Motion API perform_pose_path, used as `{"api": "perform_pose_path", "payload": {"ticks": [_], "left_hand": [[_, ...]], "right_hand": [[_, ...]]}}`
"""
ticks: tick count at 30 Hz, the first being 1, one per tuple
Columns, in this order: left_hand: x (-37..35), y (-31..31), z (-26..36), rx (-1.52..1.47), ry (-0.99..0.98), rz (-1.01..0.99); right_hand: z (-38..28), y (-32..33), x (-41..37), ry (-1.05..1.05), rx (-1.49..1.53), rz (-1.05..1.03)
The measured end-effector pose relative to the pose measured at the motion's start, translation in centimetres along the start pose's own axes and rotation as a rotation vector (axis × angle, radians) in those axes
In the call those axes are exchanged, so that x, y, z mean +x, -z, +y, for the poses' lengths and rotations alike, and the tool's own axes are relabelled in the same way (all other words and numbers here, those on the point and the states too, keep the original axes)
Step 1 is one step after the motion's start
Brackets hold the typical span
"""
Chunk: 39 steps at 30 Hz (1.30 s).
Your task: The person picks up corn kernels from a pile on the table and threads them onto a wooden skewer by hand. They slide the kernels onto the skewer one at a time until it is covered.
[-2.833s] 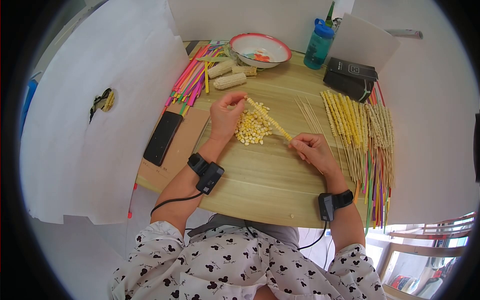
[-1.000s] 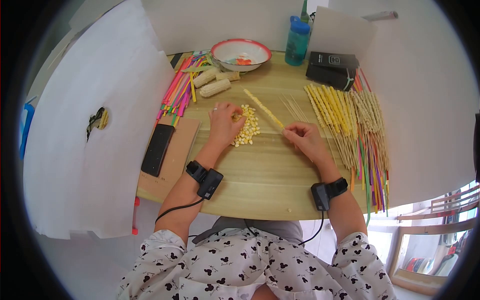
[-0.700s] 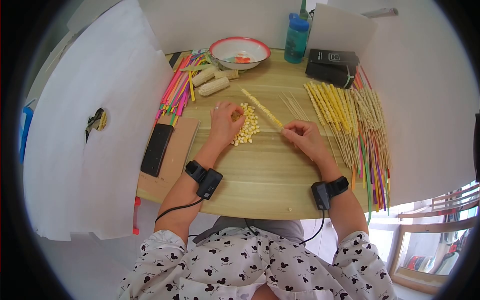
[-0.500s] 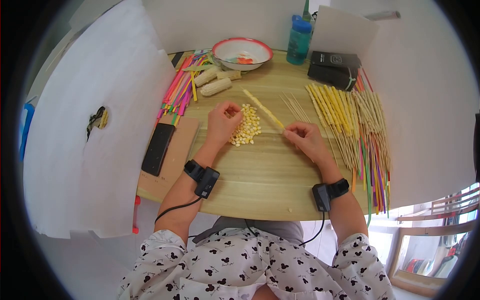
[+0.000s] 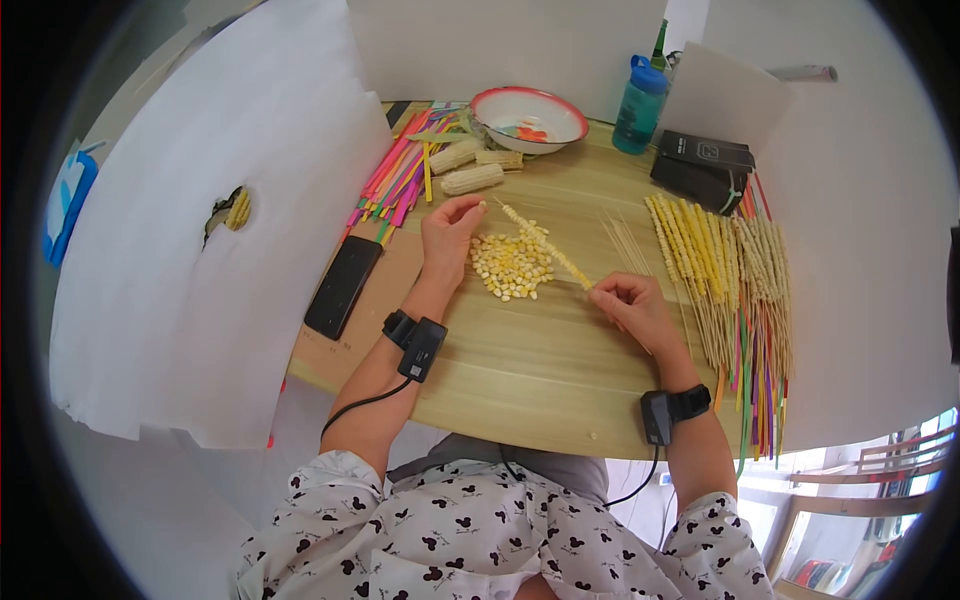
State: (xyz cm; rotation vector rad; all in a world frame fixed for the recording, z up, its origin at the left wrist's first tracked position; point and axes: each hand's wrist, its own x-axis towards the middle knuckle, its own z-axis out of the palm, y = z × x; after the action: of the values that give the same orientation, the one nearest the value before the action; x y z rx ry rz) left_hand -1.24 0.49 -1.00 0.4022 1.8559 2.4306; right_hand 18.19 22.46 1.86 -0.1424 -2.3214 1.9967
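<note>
My right hand point(image 5: 635, 308) pinches the lower end of a skewer point(image 5: 546, 244) strung with yellow corn kernels. The skewer slants up and to the left over the table, its thin bare tip pointing toward my left hand point(image 5: 450, 240). Between the left thumb and forefinger is a small pale corn kernel point(image 5: 484, 205), just left of that tip and apart from it. Below the skewer lies a pile of loose yellow and white kernels point(image 5: 510, 268). Several bare skewers point(image 5: 627, 243) rest beyond my right hand.
Rows of filled skewers point(image 5: 690, 245) lie at the right, above colored strips. Stripped corn cobs point(image 5: 472, 179), more strips point(image 5: 400, 175) and a red-rimmed basin point(image 5: 480, 122) are at the back. A phone point(image 5: 343, 288) lies left; a blue bottle point(image 5: 640, 105) and black box point(image 5: 703, 165) stand back right.
My left hand has risen from the kernel pile to near the skewer's tip, with a kernel now visible in its fingers. My right hand keeps its hold. The whole view has shifted slightly.
</note>
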Motion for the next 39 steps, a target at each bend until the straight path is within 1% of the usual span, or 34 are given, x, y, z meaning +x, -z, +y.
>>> {"api": "perform_pose_path", "payload": {"ticks": [5, 14, 16, 28, 39], "left_hand": [[0.04, 0.09, 0.09, -0.01, 0.007, 0.02], [0.01, -0.1, -0.01, -0.049, 0.023, 0.012], [0.0, -0.11, -0.06, -0.051, 0.026, 0.011], [0.01, -0.08, -0.07, -0.002, 0.028, 0.02], [0.06, -0.14, -0.52, 0.032, -0.062, 0.004]], "right_hand": [[0.09, -0.06, -0.1, -0.007, 0.001, -0.053], [-0.05, -0.17, -0.09, -0.023, -0.012, -0.043], [-0.06, -0.1, -0.09, -0.031, -0.056, -0.043], [0.14, -0.07, 0.04, -0.026, -0.059, -0.044], [0.31, -0.11, 0.07, -0.027, -0.047, -0.04]]}}
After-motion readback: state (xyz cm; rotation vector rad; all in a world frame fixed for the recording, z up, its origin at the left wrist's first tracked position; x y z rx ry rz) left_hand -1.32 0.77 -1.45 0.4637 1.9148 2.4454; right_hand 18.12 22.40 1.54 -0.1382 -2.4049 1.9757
